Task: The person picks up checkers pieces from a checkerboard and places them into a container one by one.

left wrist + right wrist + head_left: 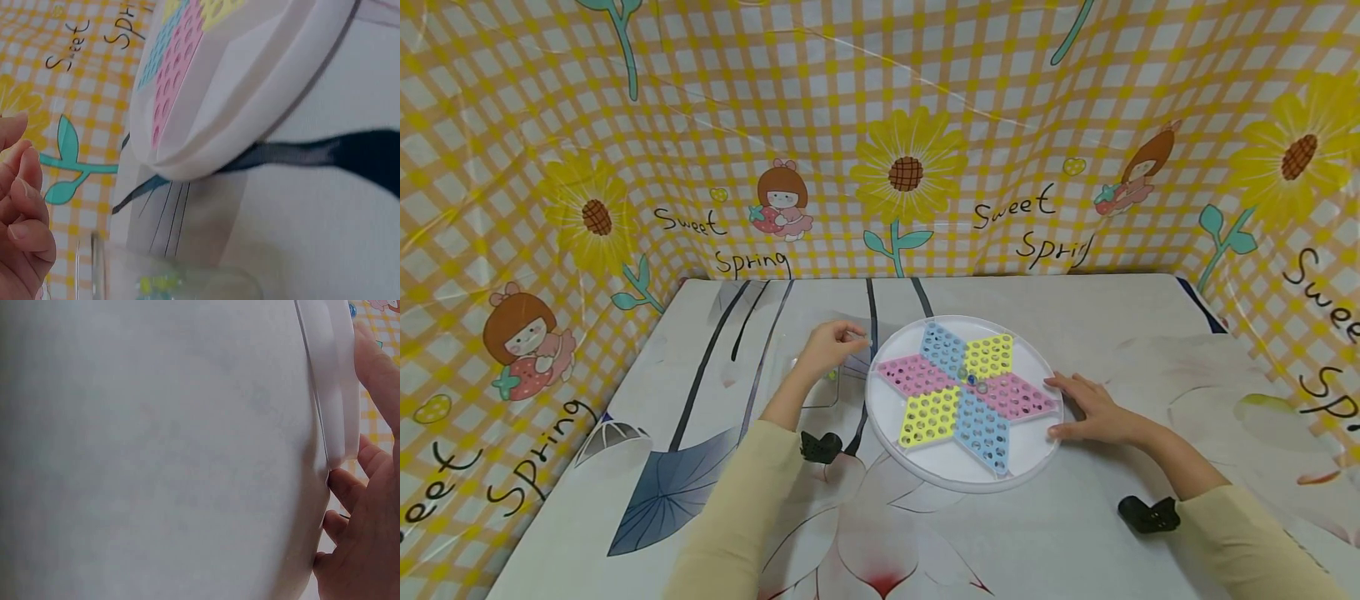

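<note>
A round white Chinese checkers board (887,433) carries a star of pink, yellow and blue perforated points. A few glass marbles (972,380) sit near its centre. My left hand (831,343) hovers left of the board with its fingers bent and its fingertips close together; whether something small is between them does not show. Just below that hand stands a clear container (822,406), partly hidden by the forearm. Yellow-green and teal pieces (159,284) show inside it in the left wrist view. My right hand (1097,408) touches the board's right rim with fairly straight, spread fingers.
The table (1037,542) has a cover printed with flowers and leaves. A yellow checked cloth (820,125) with sunflowers hangs behind it and on both sides. Small black objects (822,447) appear at both wrists.
</note>
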The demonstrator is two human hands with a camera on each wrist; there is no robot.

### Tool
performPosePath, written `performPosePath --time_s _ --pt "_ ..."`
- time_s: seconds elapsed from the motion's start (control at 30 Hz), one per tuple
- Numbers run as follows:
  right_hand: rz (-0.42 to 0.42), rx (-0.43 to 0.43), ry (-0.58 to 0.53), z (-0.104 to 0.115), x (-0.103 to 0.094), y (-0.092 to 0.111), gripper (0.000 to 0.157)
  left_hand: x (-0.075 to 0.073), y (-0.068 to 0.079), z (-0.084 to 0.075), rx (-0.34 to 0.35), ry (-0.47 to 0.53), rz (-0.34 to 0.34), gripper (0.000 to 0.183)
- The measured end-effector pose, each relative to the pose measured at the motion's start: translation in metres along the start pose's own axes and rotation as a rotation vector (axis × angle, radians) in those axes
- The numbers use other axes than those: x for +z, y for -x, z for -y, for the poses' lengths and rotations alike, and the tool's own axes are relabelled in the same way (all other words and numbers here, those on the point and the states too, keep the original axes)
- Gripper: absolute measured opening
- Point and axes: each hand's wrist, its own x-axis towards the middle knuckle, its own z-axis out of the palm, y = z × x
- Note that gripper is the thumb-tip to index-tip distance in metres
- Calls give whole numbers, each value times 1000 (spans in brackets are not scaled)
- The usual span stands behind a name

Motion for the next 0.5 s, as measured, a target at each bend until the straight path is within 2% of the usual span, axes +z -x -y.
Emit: performPosePath --time_s 0.23,0.5 --pt "3 9 -6 1 0 1 82 22 -9 -9 60 -22 65 23" --pt "4 9 0 0 0 0 83 47 -11 -23 103 -93 141 22"
